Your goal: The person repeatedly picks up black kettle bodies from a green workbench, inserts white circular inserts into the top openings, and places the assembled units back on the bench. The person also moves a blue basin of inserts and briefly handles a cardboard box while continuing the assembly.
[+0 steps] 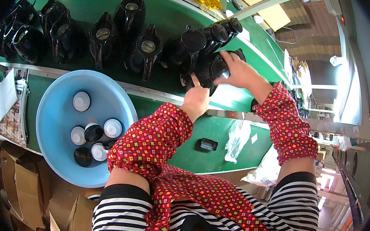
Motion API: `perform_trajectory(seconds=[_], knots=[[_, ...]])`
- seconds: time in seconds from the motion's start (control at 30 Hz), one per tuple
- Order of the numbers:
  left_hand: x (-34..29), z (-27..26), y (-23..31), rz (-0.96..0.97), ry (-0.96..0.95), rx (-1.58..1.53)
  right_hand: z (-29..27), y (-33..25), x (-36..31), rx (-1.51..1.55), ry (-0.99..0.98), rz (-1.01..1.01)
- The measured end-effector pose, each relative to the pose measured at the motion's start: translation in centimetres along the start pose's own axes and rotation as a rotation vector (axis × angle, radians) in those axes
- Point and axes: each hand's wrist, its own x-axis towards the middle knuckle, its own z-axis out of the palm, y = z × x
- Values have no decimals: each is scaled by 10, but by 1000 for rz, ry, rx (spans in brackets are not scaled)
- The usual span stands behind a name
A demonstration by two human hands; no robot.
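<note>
Blk jug [210,70] – glossy plast.; blue tub [60,158] – smooth plast.

Jugs [206,72] black, tub [43,124] blue, sleeves [149,141] red, patterned.

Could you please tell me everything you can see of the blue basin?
The blue basin is round, wide and open-topped, with smooth walls that look like plastic. Its opening faces up, by the edge of the green bench. Round white and black pieces lie inside. The left sleeve hides part of its rim; neither the left hand nor the right hand touches it.
</note>
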Motion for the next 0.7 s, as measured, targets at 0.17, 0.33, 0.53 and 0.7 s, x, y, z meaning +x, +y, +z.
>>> perform_trajectory(seconds=[0.17, 0.33, 0.53, 0.7], knots=[[1, 5, -3, -6, 0, 23, -21, -27, 23, 104, -412, 368], [0, 4, 1, -28, 29, 61, -8, -19, 7, 45, -219, 14], [2, 5, -1, -14, -25, 43, -13, -19, 23, 252, -502, 500], [4, 6, 0, -44, -39, 59, -5, -9, 4, 41, -314, -93]])
